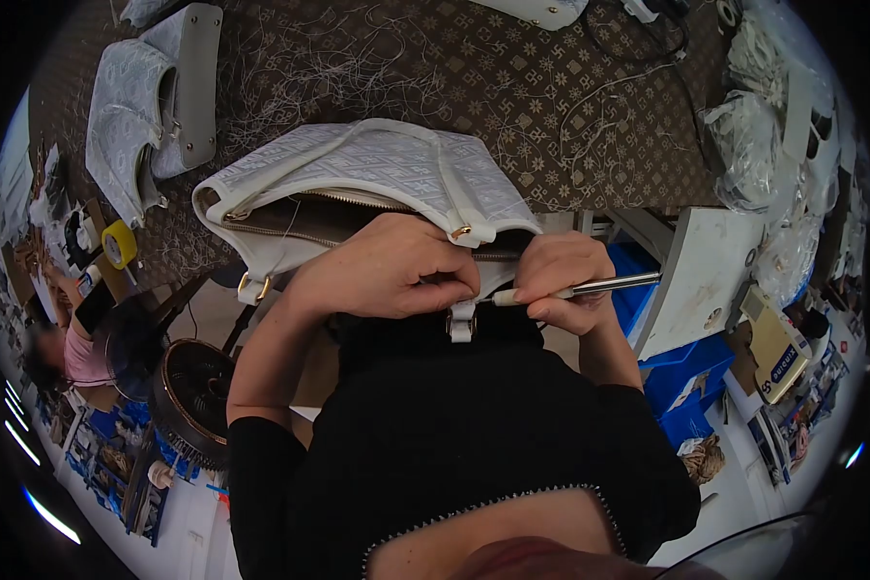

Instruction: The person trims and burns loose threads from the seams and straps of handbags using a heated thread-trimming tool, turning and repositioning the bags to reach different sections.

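Observation:
A white patterned handbag (358,155) lies on its side at the near edge of the table, its zipped mouth gaping toward me. My left hand (396,266) is closed at the mouth's near edge, thumb and fingers pinched on the bag beside a short white strap tab (462,319) with a metal ring. In my right hand (565,280) is a slim pen-like tool (619,282) with a silver shaft and pale front part. Its thin tip points left, close to the tab and my left fingertips; contact with the tab cannot be made out.
More white bags (126,116) stand at the table's far left. Loose threads (348,68) litter the brown patterned tablecloth (512,106). A black fan (193,391) is at left, near a person in pink (87,358). Blue bins (686,377) and a white board (696,280) are at right.

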`<state>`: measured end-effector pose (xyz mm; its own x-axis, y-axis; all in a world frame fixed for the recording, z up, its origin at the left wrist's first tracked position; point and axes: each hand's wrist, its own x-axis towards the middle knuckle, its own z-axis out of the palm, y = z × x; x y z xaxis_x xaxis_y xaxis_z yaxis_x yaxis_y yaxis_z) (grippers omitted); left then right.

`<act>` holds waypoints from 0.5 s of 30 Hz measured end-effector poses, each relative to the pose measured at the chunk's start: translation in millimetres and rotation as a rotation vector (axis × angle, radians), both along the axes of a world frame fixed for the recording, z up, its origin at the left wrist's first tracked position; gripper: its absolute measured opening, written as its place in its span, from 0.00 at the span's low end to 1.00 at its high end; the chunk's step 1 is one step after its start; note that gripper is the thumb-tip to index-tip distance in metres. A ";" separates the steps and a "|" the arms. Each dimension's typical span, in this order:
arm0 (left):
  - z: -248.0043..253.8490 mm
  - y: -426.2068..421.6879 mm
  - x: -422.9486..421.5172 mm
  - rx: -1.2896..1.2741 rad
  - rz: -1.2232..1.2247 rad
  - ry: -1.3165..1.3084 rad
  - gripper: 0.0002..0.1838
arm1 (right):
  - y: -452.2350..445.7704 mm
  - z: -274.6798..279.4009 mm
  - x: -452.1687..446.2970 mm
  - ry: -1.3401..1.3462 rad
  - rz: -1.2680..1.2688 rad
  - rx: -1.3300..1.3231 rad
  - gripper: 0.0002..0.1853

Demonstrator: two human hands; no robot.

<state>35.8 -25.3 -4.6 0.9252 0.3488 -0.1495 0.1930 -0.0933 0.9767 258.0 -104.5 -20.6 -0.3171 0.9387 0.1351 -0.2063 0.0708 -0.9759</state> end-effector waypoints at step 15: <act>1.9 0.0 -1.1 0.003 0.002 0.023 0.04 | -0.3 -0.7 -0.8 -0.038 0.028 0.059 0.09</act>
<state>34.7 -25.3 -2.6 0.9210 0.3507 -0.1698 0.2158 -0.0962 0.9717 257.1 -104.8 -21.3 -0.3489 0.9202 0.1775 -0.1717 0.1234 -0.9774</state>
